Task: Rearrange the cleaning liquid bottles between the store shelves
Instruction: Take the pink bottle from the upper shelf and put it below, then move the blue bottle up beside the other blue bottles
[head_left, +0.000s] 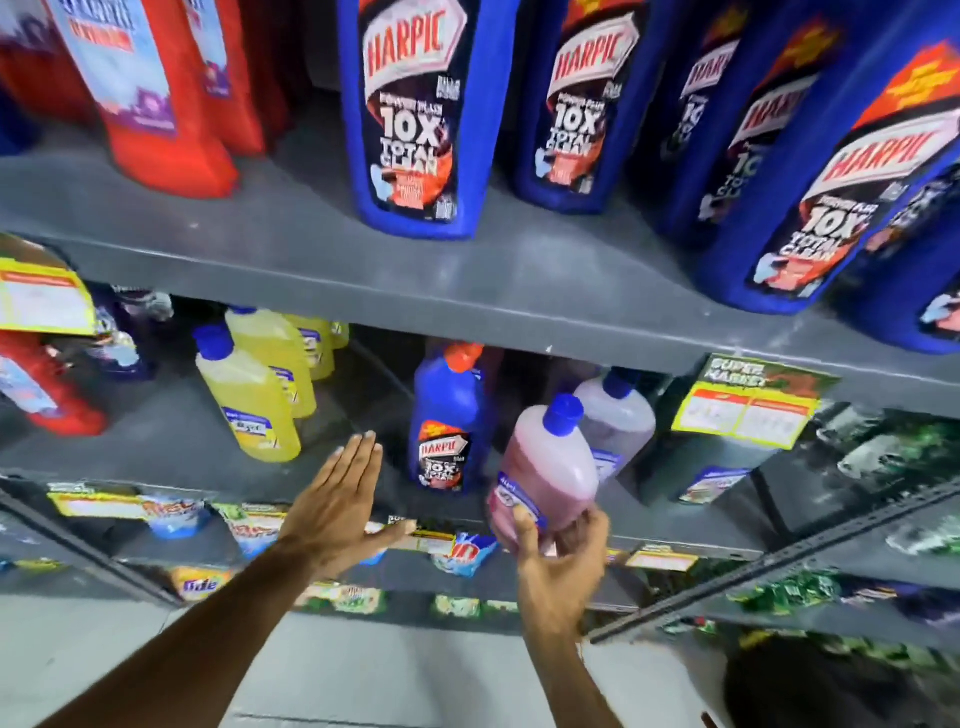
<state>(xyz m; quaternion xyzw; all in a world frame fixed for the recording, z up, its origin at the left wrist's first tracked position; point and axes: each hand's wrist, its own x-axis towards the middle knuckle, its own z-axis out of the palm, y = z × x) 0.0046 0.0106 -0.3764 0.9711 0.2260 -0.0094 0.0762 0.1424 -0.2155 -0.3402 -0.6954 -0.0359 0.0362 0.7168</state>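
Observation:
My right hand grips the base of a pink cleaning liquid bottle with a blue cap, tilted in front of the middle shelf. Behind it stands a pale lilac bottle with a blue cap. To its left a small blue Harpic bottle stands upright on the same shelf. My left hand is flat and empty, fingers straight, just left of the Harpic bottle at the shelf's front edge. Yellow bottles with blue caps stand further left.
Large blue Harpic bottles and red bottles line the upper shelf. A red bottle lies at the middle shelf's left. Yellow price tags hang from shelf edges. Detergent packets fill the lower shelf; green packs sit right.

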